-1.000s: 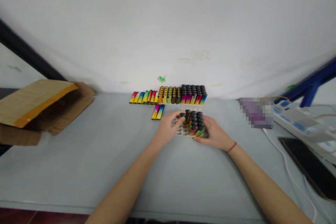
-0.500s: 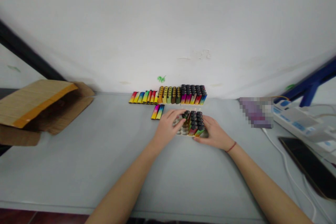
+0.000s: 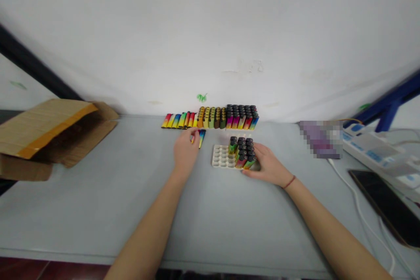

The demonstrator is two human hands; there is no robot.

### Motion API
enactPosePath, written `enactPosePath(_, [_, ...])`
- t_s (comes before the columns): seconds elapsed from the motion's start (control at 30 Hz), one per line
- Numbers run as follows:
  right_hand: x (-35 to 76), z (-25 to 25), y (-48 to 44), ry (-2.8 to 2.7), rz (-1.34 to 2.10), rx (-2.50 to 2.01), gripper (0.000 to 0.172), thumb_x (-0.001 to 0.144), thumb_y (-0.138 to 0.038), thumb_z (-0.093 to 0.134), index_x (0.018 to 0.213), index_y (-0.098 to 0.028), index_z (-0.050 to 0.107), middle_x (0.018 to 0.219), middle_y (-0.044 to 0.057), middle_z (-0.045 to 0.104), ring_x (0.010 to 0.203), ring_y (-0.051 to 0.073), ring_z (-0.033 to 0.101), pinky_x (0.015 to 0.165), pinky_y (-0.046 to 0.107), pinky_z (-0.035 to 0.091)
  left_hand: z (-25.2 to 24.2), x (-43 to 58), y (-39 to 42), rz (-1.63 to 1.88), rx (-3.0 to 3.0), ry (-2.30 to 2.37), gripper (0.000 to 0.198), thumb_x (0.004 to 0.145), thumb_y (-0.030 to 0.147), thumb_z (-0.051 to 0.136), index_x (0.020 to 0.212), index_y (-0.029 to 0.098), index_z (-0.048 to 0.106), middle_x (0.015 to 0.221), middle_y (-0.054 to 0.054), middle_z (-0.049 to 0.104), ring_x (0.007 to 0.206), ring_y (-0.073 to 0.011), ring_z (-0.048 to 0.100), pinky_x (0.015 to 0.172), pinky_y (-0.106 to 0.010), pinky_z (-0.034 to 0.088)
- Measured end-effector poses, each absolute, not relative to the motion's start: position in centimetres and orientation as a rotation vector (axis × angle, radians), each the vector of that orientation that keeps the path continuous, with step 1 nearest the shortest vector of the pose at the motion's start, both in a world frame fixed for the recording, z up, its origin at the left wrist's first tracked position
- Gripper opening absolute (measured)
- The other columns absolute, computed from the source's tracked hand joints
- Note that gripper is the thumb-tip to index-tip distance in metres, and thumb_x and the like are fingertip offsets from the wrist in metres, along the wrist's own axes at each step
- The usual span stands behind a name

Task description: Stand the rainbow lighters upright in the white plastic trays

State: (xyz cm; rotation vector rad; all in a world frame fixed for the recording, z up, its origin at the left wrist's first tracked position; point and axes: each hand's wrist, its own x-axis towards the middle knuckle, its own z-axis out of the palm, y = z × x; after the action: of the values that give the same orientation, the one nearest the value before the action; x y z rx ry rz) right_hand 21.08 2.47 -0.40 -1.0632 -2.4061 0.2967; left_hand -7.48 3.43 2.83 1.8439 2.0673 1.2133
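Observation:
My left hand (image 3: 187, 151) is closed around a pink-and-yellow lighter (image 3: 193, 139), most of it hidden by the fingers. Just right of it on the table lies a blue-and-yellow lighter (image 3: 202, 138). A white tray (image 3: 220, 157) with round pockets stands in front of me, its left columns bare. Upright in its right part are several rainbow-coloured lighters (image 3: 242, 160) with black tops. My right hand (image 3: 269, 166) curves around the tray's right end, thumb at the near corner and fingers against the lighters.
By the wall stand a block of black-topped lighters (image 3: 242, 118) and a block of gold-topped lighters (image 3: 211, 119). Left of them, several lighters (image 3: 179, 121) lie flat. An open cardboard box (image 3: 62, 127) is at left. A power strip (image 3: 377, 153), a phone (image 3: 383, 203) and cables are at right.
My left hand has moved left from the tray to the two loose lighters and closed on one. A green-yellow lighter now shows upright where that hand was. My right hand has stayed.

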Motion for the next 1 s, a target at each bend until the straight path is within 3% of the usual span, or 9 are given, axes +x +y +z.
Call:
enactPosePath(0.17, [21.1, -0.4, 2.5, -2.418, 0.292, -1.067, 0.076, 0.081, -0.059, 0.065, 0.139, -0.014, 0.047, 0.136, 0.021, 0.057, 0.125, 0.037, 0.054, 0.107, 0.055, 0.042, 2.2, -10.7, 4.4, 0.716, 1.837, 2.284, 0.044, 0.092, 0.046, 0.050, 0.110, 0.014, 0.074, 0.114, -0.017, 0.069, 0.099, -0.0292, 0.065, 0.090, -0.038, 0.049])
enactPosePath(0.53, [21.2, -0.4, 2.5, -2.415, 0.294, -1.064, 0.076, 0.081, -0.059, 0.066, 0.139, -0.014, 0.048, 0.137, 0.021, 0.057, 0.125, 0.036, 0.054, 0.107, 0.055, 0.042, 3.1, -12.6, 4.2, 0.440, 1.987, 2.190, 0.036, 0.089, 0.041, 0.051, 0.104, 0.017, 0.072, 0.104, -0.016, 0.069, 0.089, -0.0296, 0.067, 0.075, -0.035, 0.048])
enactPosePath(0.7, [21.3, -0.5, 2.6, -2.423, 0.282, -1.060, 0.075, 0.081, -0.059, 0.066, 0.138, -0.014, 0.048, 0.135, 0.021, 0.057, 0.124, 0.036, 0.054, 0.106, 0.055, 0.043, 3.0, -12.3, 4.5, 0.810, 1.782, 2.087, 0.019, 0.083, 0.031, 0.056, 0.099, 0.021, 0.057, 0.093, -0.008, 0.069, 0.082, -0.0244, 0.064, 0.073, -0.034, 0.047])
enactPosePath(0.87, [21.2, -0.4, 2.5, -2.422, 0.292, -1.067, 0.074, 0.081, -0.058, 0.066, 0.136, -0.013, 0.049, 0.135, 0.021, 0.058, 0.125, 0.036, 0.054, 0.107, 0.055, 0.043, 3.3, -11.0, 5.0, 1.245, 1.376, 1.690, 0.026, 0.074, 0.031, 0.058, 0.093, 0.023, 0.042, 0.075, 0.003, 0.056, 0.067, -0.0153, 0.057, 0.066, -0.028, 0.047])
enactPosePath(1.0, [21.1, -0.3, 2.5, -2.415, 0.306, -1.068, 0.073, 0.081, -0.057, 0.066, 0.137, -0.014, 0.049, 0.135, 0.020, 0.058, 0.125, 0.035, 0.054, 0.107, 0.053, 0.042, 4.2, -10.0, 5.1, 1.350, 1.105, 1.543, 0.026, 0.070, 0.031, 0.056, 0.091, 0.024, 0.042, 0.064, 0.008, 0.046, 0.050, -0.0099, 0.044, 0.050, -0.021, 0.040])
